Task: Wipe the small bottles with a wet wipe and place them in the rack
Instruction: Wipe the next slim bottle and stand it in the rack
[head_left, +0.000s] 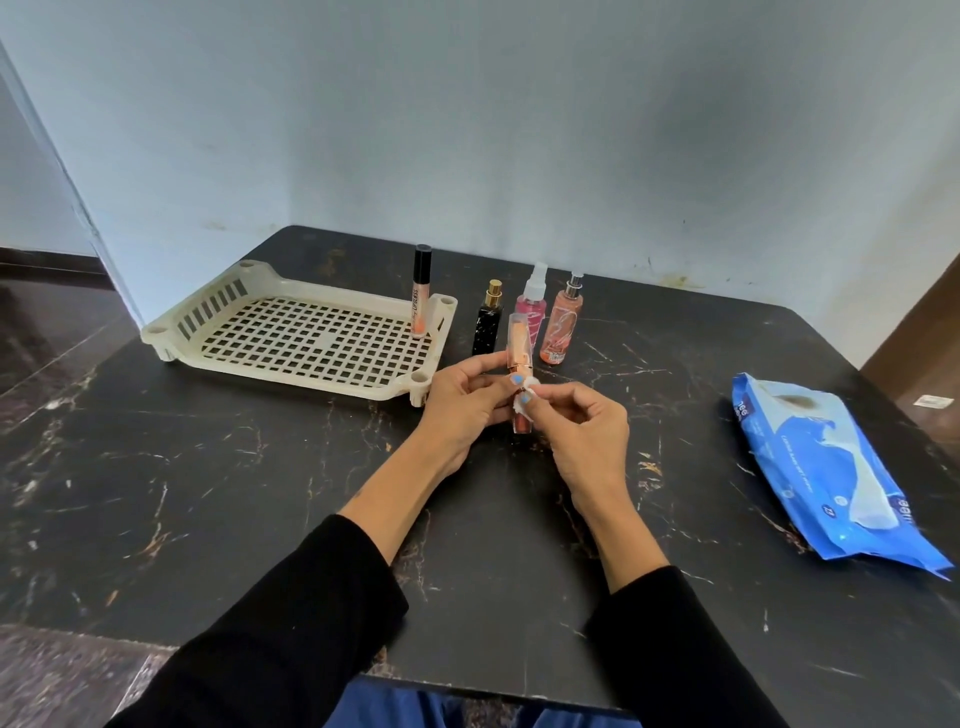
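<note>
A: Head view, hands? 
B: Left hand (457, 410) grips the slim peach tube bottle (518, 348) above the black marble table (260, 493); right hand (576, 421) pinches a white wet wipe (524, 395) against it.
A: Rack? 
B: Cream plastic grid rack (311, 338) holds one black-capped lip gloss tube (421, 296).

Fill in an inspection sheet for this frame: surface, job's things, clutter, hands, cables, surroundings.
Surface: black marble table, veined.
Job's things: cream rack holds one lip gloss tube upright; black bottle, pink spray bottle and peach spray bottle stand beside it; wipes pack at right.
Clutter: nothing seen.
Hands: left hand holds a rose-gold tube; right hand pinches a wet wipe against it.
Cables: nothing seen.
Surroundings: pale blue wall.
</note>
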